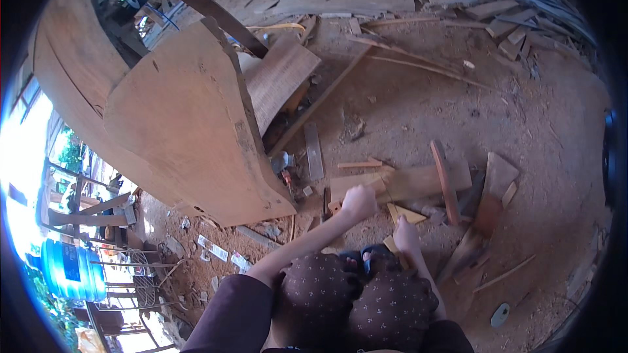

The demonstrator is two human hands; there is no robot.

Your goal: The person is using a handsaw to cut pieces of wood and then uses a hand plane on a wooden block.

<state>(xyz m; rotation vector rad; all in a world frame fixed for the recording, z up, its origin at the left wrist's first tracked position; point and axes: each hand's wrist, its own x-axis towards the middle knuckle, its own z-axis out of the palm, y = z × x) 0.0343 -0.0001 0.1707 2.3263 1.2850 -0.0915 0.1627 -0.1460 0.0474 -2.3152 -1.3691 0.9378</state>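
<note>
- We are squatting over dirt ground (418, 114), with our knees (320, 291) in brown patterned cloth and our feet (366, 260) showing between them.
- We are seeing a board (422, 184) lying crosswise in front of the feet, its middle blurred.
- We are holding our left hand (360, 203) in a tight fist at the near edge of the board, toward its left end; we are not managing to tell what, if anything, is inside the fist.
- We are having our right hand (407, 234) lower and to the right, fingers drawn in narrow at a yellowish triangle (411, 215); it is appearing to touch it, but we cannot tell whether it is gripping.
- We are finding the triangle just below the board's near edge, between board and right hand.
- We are noting a reddish curved strip (446, 186) lying across the board's right part, its ends reaching past both edges.
- We are marking wood scraps (502, 173) right of the board, and a thin stick (337, 165) beyond it.
- We are seeing a large slab (180, 117) standing tilted on the left, an orange-handled tool (288, 181) near its lower right corner.
- We are observing a heap of offcuts (490, 8) at upper right and a blue jug (72, 270) at lower left.
</note>
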